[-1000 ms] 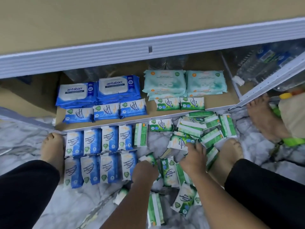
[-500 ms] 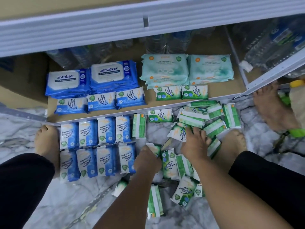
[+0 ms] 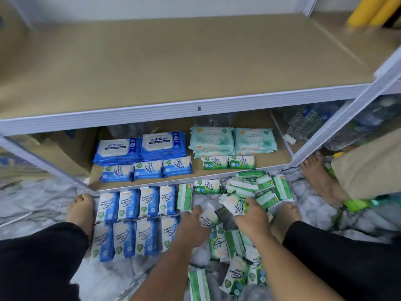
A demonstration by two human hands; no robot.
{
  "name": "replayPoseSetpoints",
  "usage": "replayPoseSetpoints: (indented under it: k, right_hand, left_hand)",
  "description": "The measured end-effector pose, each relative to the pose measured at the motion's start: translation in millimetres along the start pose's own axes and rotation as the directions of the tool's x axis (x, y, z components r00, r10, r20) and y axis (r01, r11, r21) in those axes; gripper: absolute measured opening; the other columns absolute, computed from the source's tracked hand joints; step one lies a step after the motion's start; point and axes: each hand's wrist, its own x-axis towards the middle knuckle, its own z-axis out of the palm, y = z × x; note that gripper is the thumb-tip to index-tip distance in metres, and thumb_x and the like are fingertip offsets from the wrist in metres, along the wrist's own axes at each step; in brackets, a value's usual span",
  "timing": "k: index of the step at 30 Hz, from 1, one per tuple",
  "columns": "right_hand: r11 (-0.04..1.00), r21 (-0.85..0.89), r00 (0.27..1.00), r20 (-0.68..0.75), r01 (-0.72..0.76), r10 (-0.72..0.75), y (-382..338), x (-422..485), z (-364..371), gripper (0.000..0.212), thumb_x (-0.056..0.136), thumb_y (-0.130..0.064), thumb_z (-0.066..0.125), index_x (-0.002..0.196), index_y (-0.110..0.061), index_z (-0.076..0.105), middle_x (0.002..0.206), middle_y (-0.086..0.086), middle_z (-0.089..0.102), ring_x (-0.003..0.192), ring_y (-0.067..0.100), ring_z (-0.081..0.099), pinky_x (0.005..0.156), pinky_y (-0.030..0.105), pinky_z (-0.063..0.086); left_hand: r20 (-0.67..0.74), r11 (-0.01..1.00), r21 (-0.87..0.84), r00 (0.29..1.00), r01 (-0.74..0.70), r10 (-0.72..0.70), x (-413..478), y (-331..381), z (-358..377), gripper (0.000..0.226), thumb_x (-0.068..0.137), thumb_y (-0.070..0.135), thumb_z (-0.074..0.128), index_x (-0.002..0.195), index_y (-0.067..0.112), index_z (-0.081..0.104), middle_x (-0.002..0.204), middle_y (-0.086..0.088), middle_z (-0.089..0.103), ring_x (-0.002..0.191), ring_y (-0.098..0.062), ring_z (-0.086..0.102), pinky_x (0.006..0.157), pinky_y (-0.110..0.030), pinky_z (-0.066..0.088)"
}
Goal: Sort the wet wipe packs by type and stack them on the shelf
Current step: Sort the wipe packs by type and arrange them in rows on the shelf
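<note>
There is one wide-angle view from the person's head, tilted forward and steeply down. The upper shelf board (image 3: 173, 61) fills the top half of the frame. The lower shelf (image 3: 280, 158) sits mid-frame, and the floor (image 3: 43, 203) runs along the bottom. The view is close. Print on the wipe packs (image 3: 147, 202) is readable. Both forearms enter from the lower edge, with the left hand (image 3: 193, 222) and right hand (image 3: 251, 216) at lower centre. Black trouser legs (image 3: 36, 257) fill the lower corners.

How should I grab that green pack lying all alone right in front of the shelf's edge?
Come down from above on the green pack and pinch across its short width, thumb on the near long edge. It lies flat, label up, with bare floor on that side. The shelf rail sits close behind, and other packs crowd its ends.
</note>
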Motion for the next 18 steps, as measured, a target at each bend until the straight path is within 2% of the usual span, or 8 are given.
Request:
replayPoseSetpoints:
  k: [2,5,8,10,12,15,17,18]
  right_hand:
    - [0.986,0.163,0.999,0.026,-0.030,0.026,-3,-10,-12,0.054,0.076,-0.020,0.079,0.119,-0.020,0.047,0.097,0.002,0.060,0.076,0.015,0.056,0.056,0.026,0.042]
    - [0.906,0.407,0.993,0.073,-0.111,0.089,-6,-21,-30,0.061,0.080,-0.018,0.081,0.125,-0.022,0.039,0.117,0.008,0.053,0.078,0.015,0.051,0.059,0.029,0.039]
    - [0.760,0.626,0.985,0.097,-0.174,0.145,-5,-27,-47,0.085,0.081,-0.016,0.083,0.149,-0.023,0.032,0.146,0.011,0.044,0.112,0.031,0.055,0.082,0.036,0.044]
    - [0.697,0.688,0.978,0.104,-0.204,0.183,-3,-27,-53,0.091,0.084,-0.027,0.080,0.157,-0.023,0.027,0.158,0.008,0.035,0.131,0.033,0.047,0.097,0.041,0.044]
    - [0.585,0.775,0.966,0.126,-0.238,0.226,-2,-28,-57,0.084,0.084,-0.032,0.075,0.154,-0.016,0.033,0.154,0.014,0.040,0.130,0.037,0.047,0.093,0.042,0.044]
    - [0.412,0.888,0.964,0.107,-0.203,0.245,5,-29,-62,0.047,0.085,-0.014,0.070,0.128,-0.003,0.052,0.115,0.020,0.058,0.093,0.034,0.058,0.075,0.040,0.047]
    - [0.313,0.930,0.967,0.128,-0.194,0.219,10,-29,-62,0.030,0.084,0.000,0.068,0.112,-0.003,0.057,0.107,0.023,0.064,0.092,0.038,0.064,0.077,0.048,0.054]
    - [0.259,0.946,0.969,0.143,-0.193,0.201,9,-32,-65,0.030,0.083,0.005,0.068,0.108,-0.007,0.057,0.110,0.024,0.065,0.098,0.041,0.065,0.083,0.053,0.057]
  left_hand:
    - [0.009,0.988,-0.151,0.999,-0.034,0.036,-11,8,-6,0.051,0.084,0.026,0.079,0.125,0.025,0.048,0.105,-0.004,0.062,0.073,-0.016,0.068,0.063,-0.034,0.062]
    - [0.025,0.954,-0.295,0.998,-0.045,0.055,-27,24,-17,0.049,0.083,0.017,0.081,0.120,0.028,0.052,0.104,0.003,0.060,0.065,-0.006,0.062,0.051,-0.021,0.052]
    - [0.041,0.930,-0.357,0.992,-0.094,0.116,-38,36,-24,0.052,0.085,0.008,0.075,0.126,0.030,0.052,0.097,0.014,0.055,0.070,-0.007,0.062,0.054,-0.019,0.050]
    - [0.030,0.914,-0.385,0.988,-0.131,0.154,-43,40,-28,0.056,0.085,0.002,0.073,0.132,0.024,0.055,0.106,0.009,0.058,0.075,-0.004,0.062,0.057,-0.014,0.050]
    - [-0.017,0.895,-0.412,0.983,-0.172,0.181,-47,44,-30,0.055,0.085,0.005,0.076,0.132,0.024,0.057,0.120,0.003,0.057,0.084,-0.003,0.062,0.061,-0.013,0.050]
    - [-0.083,0.855,-0.475,0.978,-0.209,0.193,-50,50,-31,0.045,0.083,0.009,0.081,0.119,0.024,0.058,0.125,0.000,0.056,0.090,-0.001,0.061,0.058,-0.016,0.051]
    - [-0.111,0.832,-0.508,0.975,-0.221,0.191,-50,55,-31,0.041,0.081,0.010,0.083,0.110,0.026,0.058,0.127,-0.002,0.057,0.089,-0.002,0.063,0.057,-0.019,0.052]
    - [-0.123,0.827,-0.515,0.974,-0.224,0.187,-51,58,-31,0.039,0.081,0.012,0.083,0.107,0.028,0.058,0.127,-0.001,0.057,0.090,-0.009,0.066,0.058,-0.022,0.053]
